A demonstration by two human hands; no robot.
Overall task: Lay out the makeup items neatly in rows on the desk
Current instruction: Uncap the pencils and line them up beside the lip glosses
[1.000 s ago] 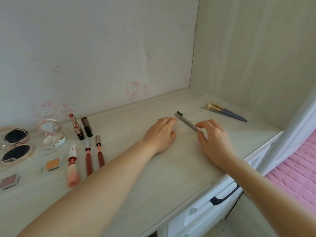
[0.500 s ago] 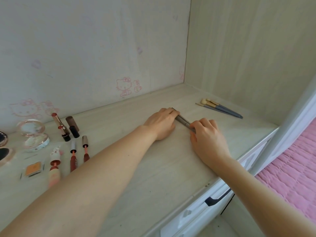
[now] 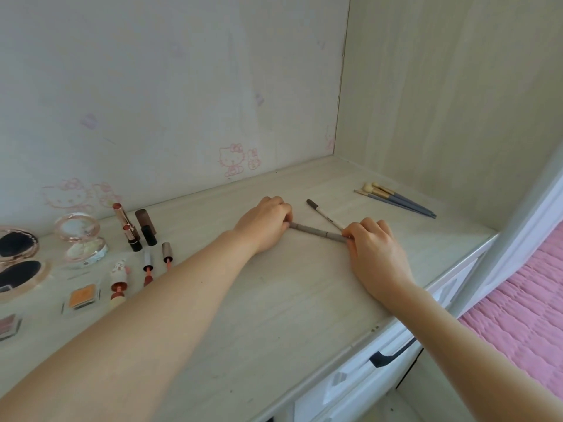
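Observation:
A grey pencil (image 3: 316, 232) lies flat on the desk (image 3: 274, 300), stretched between my two hands. My left hand (image 3: 265, 226) has its fingers curled over the pencil's left end. My right hand (image 3: 376, 251) pinches its right end. A white pencil with a dark cap (image 3: 324, 214) lies slanted just behind, its near end meeting my right fingertips; I cannot tell whether they hold it too.
Several blue-handled brushes (image 3: 399, 201) lie at the back right. On the left are lipsticks (image 3: 131, 228), lip glosses (image 3: 147, 263), open compacts (image 3: 80, 236) and an eyeshadow pan (image 3: 81, 296). A drawer handle (image 3: 393, 353) sits below the front edge. Walls close the back and right.
What looked like one pencil between my hands now shows as two. The grey one has swung left and nearer with my left hand, while the white one stays slanted behind.

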